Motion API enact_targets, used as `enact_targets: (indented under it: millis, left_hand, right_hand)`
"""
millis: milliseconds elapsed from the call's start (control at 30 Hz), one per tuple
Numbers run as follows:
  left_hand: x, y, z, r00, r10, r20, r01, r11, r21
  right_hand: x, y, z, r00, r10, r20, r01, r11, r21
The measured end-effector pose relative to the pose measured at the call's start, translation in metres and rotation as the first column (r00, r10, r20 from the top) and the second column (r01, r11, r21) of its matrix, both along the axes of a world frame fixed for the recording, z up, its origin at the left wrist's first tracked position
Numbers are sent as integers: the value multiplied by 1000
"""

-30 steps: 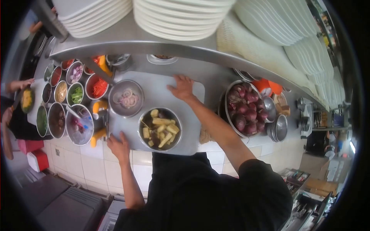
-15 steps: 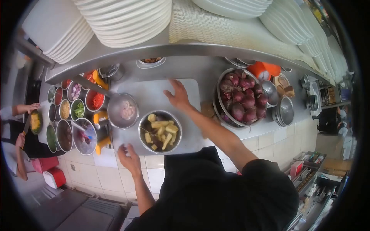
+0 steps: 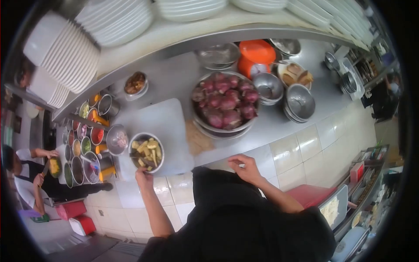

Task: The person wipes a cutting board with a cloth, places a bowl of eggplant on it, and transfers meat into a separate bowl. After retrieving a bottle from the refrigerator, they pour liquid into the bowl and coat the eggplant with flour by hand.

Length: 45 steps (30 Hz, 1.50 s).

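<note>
A steel bowl of cut vegetable pieces (image 3: 146,153), pale and dark-skinned, stands on the white cutting board (image 3: 174,126). My left hand (image 3: 144,177) is at its near rim, fingers closed on the edge. Beside it on the left is another steel bowl (image 3: 117,139) with sliced pale pink pieces, probably onion. My right hand (image 3: 246,168) is over the floor in front of the counter, holding nothing, its fingers loosely bent and apart. Nearest to it on the counter is a large steel bowl heaped with red onions (image 3: 224,100).
Behind the onions stands an orange scale (image 3: 257,54); stacked steel bowls (image 3: 300,102) are to the right. Several ingredient pots (image 3: 87,146) fill the left end. A co-worker (image 3: 35,174) there holds a knife and a yellow-green fruit. Plate stacks (image 3: 115,22) line the shelf above.
My view has swung to the right. My right hand has left the cutting board and come back past the counter edge. My left hand has moved to the vegetable bowl's rim.
</note>
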<state>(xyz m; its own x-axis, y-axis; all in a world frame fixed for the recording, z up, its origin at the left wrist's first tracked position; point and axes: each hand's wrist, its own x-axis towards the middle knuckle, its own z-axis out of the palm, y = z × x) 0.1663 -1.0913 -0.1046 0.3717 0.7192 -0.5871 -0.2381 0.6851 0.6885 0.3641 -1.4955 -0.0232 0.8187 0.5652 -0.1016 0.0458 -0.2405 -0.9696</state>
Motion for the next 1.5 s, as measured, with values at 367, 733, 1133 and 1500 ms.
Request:
enact_targets:
  millis: [367,733,1133,1500]
  left_hand:
    - [-15,-130,39,981,108,-158,-87,987,135]
    - [-210,-255,193,737,668,101,-555,514,654]
    - [-555,-555,352,-850,387,357,411,65,909]
    - [-726,-646,394,-940,297,166,172,-5,985]
  right_hand:
    - [-11,-176,-92,967,-31,-252,-70,922,-380]
    - [73,-170,-203,904,392,-170,-417,723,-550]
    - [-18,-85,-265,194,869,-456,-972,109,-207]
    - [-57,89,-393,-346,592,-727,-841,147,520]
